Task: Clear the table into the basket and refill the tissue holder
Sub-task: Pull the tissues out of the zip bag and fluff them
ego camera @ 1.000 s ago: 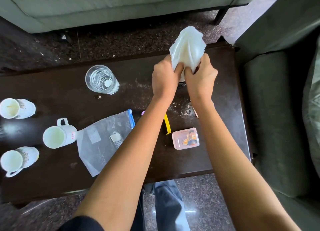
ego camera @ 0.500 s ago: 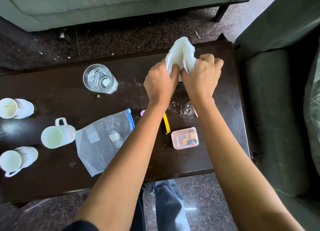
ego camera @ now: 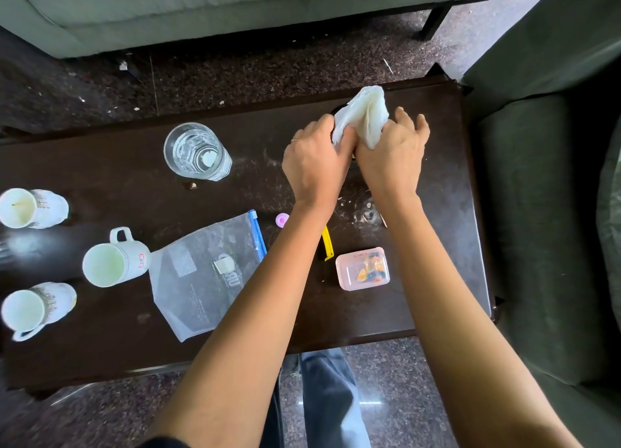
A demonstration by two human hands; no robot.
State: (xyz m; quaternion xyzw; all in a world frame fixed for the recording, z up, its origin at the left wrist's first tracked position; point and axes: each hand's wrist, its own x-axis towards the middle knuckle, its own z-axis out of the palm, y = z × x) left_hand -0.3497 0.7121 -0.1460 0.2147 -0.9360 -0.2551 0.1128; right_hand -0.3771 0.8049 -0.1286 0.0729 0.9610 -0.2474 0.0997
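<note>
As both hands meet at the upper right of the frame, the left hand [ego camera: 316,165] and right hand [ego camera: 391,160] clutch a wad of tissues [ego camera: 364,116] in curled fingers [ego camera: 322,125] over the tabletop [ego camera: 440,219]. Left of them stand a glass [ego camera: 196,152] and mugs [ego camera: 114,262]; a bag [ego camera: 201,276] and pink box [ego camera: 363,268] lie below.

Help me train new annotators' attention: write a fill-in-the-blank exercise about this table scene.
1. The left hand and right hand both hold a white wad of ____.
2. ____ white mugs sit at the left end of the table.
3. The zip strip on the clear bag is ____.
4. The pink box lies beside a ____ clip.
Missing words: tissue; three; blue; yellow.
</note>
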